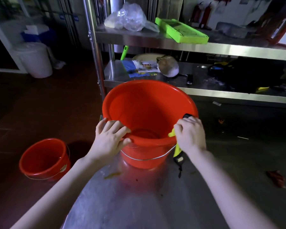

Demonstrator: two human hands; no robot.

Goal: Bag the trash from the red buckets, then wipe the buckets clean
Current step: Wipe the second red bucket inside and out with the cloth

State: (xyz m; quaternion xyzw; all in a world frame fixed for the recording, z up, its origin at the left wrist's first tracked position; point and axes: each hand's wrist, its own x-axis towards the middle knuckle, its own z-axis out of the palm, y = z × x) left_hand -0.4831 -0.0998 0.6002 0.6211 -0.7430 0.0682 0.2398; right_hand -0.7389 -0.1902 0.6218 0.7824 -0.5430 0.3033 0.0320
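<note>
The red bucket [149, 103] was set on the desk [139, 204]. Its near rim was gripped by the left hand [111, 139]. A yellow item [177, 151] was clasped against the rim by the curled fingers of the right hand [190, 134].

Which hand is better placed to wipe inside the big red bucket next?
Probably the right hand: it holds a yellow-and-black item, perhaps the wiping tool, at the rim of the big bucket. The left hand grips that rim and can steady it.
</note>
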